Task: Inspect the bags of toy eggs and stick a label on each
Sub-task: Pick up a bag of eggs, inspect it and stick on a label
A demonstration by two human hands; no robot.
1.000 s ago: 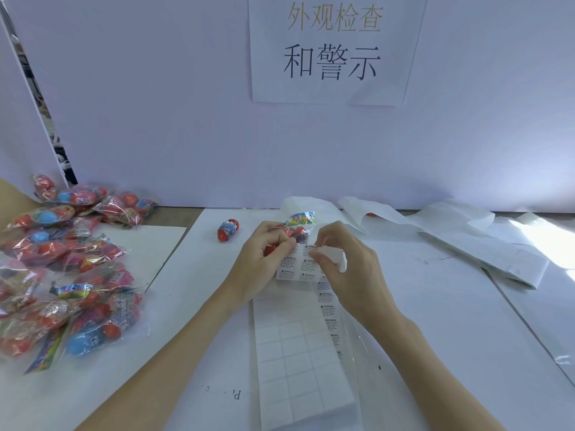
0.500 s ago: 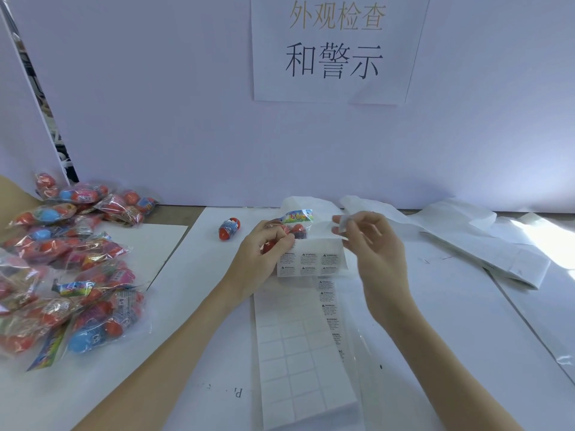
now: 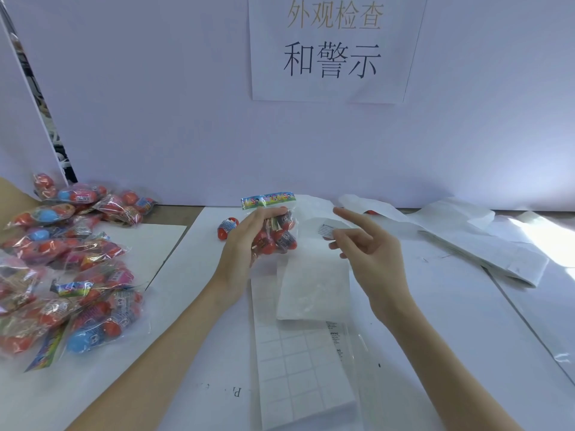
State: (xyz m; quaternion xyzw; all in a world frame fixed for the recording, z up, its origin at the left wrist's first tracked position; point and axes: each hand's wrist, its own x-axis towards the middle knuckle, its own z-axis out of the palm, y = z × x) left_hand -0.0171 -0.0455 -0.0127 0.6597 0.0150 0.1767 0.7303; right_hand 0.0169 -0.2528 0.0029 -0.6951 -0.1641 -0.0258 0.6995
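A clear bag of toy eggs [image 3: 275,227] is gripped upright in the left hand [image 3: 245,241], fingers curled round its side, with the printed header card at the 12 o'clock end. At 3 o'clock of the bag, just apart from it, a single peeled label [image 3: 326,229] is pinched at the tips of the right hand [image 3: 370,247], whose remaining fingers are spread loosely. Inspection of this bag is judged to be done or nearly so, and the sticking step is in hand: the label is off its backing but not yet on the bag.

The label sheet [image 3: 298,365] is laid flat at 6 o'clock of the hands, most of its squares already blank, with a curled flap of backing paper [image 3: 312,284] raised over its far end. A pile of bagged eggs [image 3: 62,269] is heaped at 9 o'clock, and one loose toy egg [image 3: 226,228] is lying just beside the left hand. Whether the pile is labelled cannot be told.

Next, the label would need to be carried toward 9 o'clock onto a flat stretch of film and pressed smooth, the bag being steadied so the film is not wrinkled.
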